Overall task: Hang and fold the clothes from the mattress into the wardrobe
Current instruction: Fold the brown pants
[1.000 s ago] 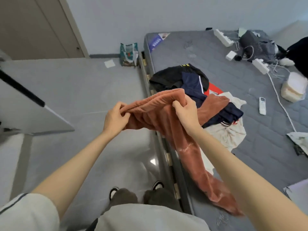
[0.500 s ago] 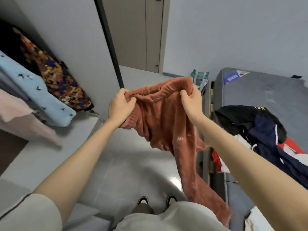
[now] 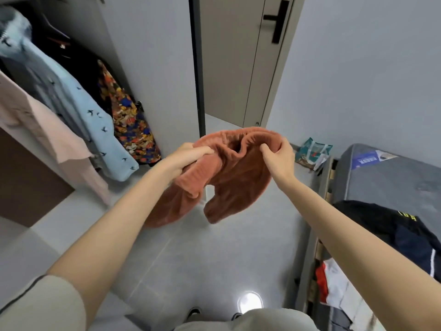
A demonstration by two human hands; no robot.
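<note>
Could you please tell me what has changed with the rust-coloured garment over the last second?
The rust garment, earlier trailing over the mattress edge, has been lifted clear and carried left toward the hanging clothes; it now dangles bunched above the floor. The left hand and right hand kept their grip on its waistband. The dark clothes pile stays on the mattress.
</note>
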